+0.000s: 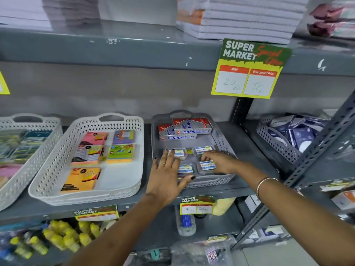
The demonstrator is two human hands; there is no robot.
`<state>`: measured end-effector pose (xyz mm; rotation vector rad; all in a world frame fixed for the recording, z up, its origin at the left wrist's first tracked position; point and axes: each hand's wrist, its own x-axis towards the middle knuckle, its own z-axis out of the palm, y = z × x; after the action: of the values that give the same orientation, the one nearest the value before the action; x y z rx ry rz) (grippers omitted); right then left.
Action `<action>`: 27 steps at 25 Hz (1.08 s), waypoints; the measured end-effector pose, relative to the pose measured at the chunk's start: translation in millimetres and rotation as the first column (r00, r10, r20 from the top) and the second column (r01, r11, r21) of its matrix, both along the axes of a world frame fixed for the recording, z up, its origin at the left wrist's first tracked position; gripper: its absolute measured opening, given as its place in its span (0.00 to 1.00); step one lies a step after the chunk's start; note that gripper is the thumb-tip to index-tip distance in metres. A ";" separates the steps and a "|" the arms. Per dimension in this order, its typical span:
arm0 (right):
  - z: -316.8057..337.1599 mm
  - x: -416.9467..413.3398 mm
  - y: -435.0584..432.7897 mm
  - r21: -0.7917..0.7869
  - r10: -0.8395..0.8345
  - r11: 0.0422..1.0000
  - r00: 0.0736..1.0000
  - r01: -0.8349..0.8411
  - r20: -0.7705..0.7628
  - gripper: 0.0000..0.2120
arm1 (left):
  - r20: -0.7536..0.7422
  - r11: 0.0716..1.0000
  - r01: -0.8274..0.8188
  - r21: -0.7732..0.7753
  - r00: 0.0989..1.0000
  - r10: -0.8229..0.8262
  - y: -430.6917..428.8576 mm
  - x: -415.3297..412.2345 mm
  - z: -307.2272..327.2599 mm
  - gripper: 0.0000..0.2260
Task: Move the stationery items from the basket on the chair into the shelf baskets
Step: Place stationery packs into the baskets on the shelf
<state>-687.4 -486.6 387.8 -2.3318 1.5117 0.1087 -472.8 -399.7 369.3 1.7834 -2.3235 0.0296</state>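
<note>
A grey shelf basket holds two red and silver pen boxes at the back and several small clear plastic boxes with blue and white labels at the front. My left hand lies flat with fingers spread over the front-left small boxes. My right hand reaches in from the right, its fingers curled around one small clear box at the front right. The basket on the chair is not in view.
A white basket with sticky-note pads sits left of the grey one, with another white basket further left. At the right stands a grey basket of dark packets behind a slanted metal upright. Price signs hang from the shelf edges.
</note>
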 end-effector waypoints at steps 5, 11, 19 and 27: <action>0.9 -0.8 -2.1 0.011 -0.003 1.000 0.997 0.004 -0.072 0.27 | 0.002 1.000 -0.005 -0.001 1.000 0.005 -0.9 -0.9 -0.6 0.45; 13.2 5.4 3.0 0.000 -0.041 0.999 0.993 0.042 -0.107 0.34 | 0.017 1.000 -0.001 -0.013 1.000 0.001 -1.5 -0.5 -2.0 0.44; 71.4 74.5 1.6 -0.208 0.094 0.977 0.966 -0.043 0.241 0.23 | -0.034 0.980 -0.013 -0.197 0.999 0.007 22.1 26.6 8.4 0.38; 108.3 299.3 56.9 -0.426 0.499 0.848 0.744 -0.315 0.444 0.16 | -0.307 0.788 -0.512 -0.342 0.853 0.422 108.4 214.7 -4.3 0.31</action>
<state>-388.1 -429.7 496.0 -2.6032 0.7519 -0.6938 -258.1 -291.3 365.0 1.9645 -1.5247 0.3605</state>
